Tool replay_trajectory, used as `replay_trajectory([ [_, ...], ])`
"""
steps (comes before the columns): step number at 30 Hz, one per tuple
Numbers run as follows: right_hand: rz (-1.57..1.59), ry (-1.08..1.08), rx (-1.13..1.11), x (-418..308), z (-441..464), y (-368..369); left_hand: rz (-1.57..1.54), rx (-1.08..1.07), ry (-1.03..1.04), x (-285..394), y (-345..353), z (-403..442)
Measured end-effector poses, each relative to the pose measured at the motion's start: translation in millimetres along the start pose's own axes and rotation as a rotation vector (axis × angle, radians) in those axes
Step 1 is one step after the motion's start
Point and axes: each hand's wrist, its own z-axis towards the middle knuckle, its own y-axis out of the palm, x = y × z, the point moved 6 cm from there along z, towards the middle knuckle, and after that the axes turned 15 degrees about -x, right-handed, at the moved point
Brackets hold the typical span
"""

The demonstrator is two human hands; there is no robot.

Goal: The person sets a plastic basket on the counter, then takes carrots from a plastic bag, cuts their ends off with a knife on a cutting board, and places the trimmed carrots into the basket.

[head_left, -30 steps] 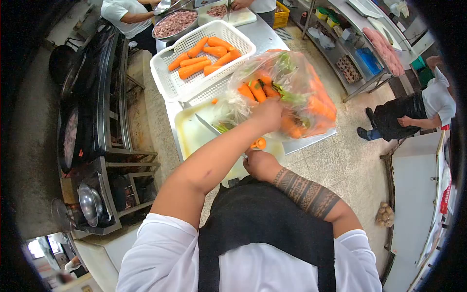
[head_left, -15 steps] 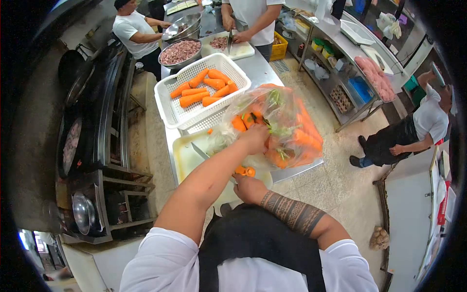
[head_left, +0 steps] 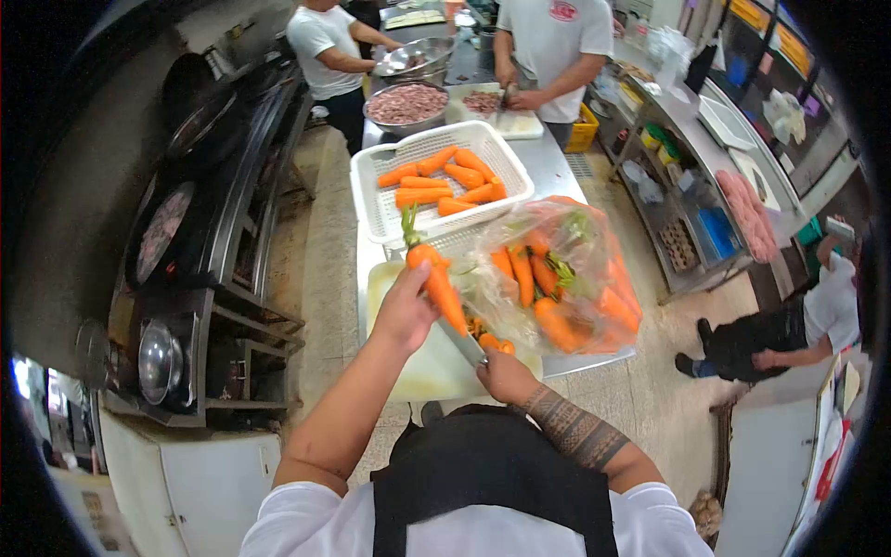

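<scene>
My left hand is wrapped round a carrot with green leaves at its top, raised above the cutting board. My right hand grips a knife, its blade pointing left, close under the carrot's tip. The handle is hidden in my fist. Orange carrot trimmings lie on the board beside the blade. To the right, a clear plastic bag holds several carrots, some with leaves. Beyond the board, a white perforated basket contains several carrots without leaves.
Past the basket stand a metal bowl of chopped meat and another cutting board, where a person cuts meat. A second person handles a metal bowl. Stoves line the left; a steel shelf and another person are right.
My left hand has come out of the plastic bag and moved left, now with a leafy carrot in it. My right hand still holds the knife. The whole view has shifted somewhat.
</scene>
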Motion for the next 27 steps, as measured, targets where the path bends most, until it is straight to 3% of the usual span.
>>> replay_trajectory([
  [3, -0.013, -0.020, -0.010, 0.1, 2.5, -1.7, 0.167, 0.188, -0.187, -17.2, -88.0, -34.4],
  [6, -0.046, -0.060, 0.074, 0.2, 6.0, 2.4, 0.729, 0.230, -0.392, -40.7, -145.1, -69.4],
  [9, -0.050, -0.096, 0.087, -11.3, 1.5, -2.2, 1.418, 0.248, -0.295, -50.2, -167.9, -91.8],
  [17, -0.114, -0.258, 0.061, -89.1, -14.7, -11.9, 1.553, 0.288, -0.279, -63.4, -166.4, -116.1],
  [27, -0.208, -0.204, -0.142, -112.9, 12.7, 6.4, 1.531, 0.312, -0.230, -61.0, -161.5, -116.4],
])
